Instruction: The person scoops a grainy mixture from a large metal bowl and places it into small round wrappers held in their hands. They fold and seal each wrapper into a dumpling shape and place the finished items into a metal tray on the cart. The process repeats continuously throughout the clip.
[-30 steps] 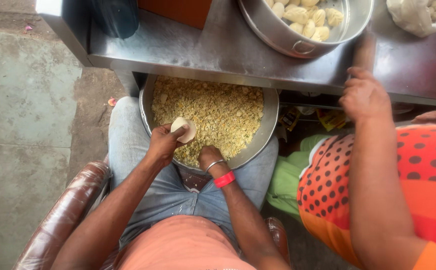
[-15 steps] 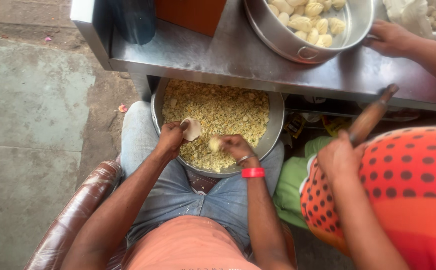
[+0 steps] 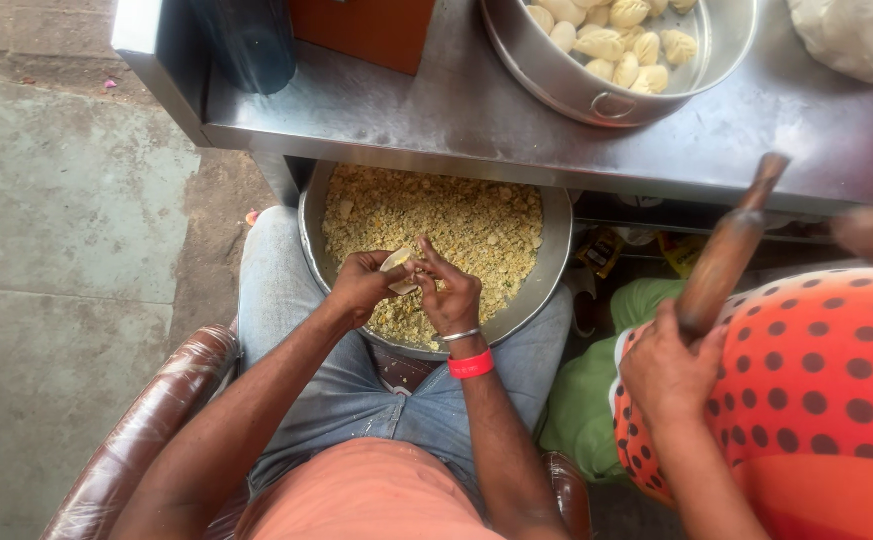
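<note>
The left hand (image 3: 357,288) and right hand (image 3: 449,296) met over the big steel bowl (image 3: 553,262) of yellow filling (image 3: 477,222) on the person's lap, both pinched closed on a small dough wrapper (image 3: 398,262). Beside them, another person's hand (image 3: 665,372) gripped a wooden rolling pin (image 3: 725,258) below the steel table (image 3: 437,110).

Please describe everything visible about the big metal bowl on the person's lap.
The big metal bowl is round, wide and shiny grey. It rests on the lap, partly under the steel counter. Yellowish crumbly filling nearly fills it. The left hand and right hand hold a dough piece above it.
</note>
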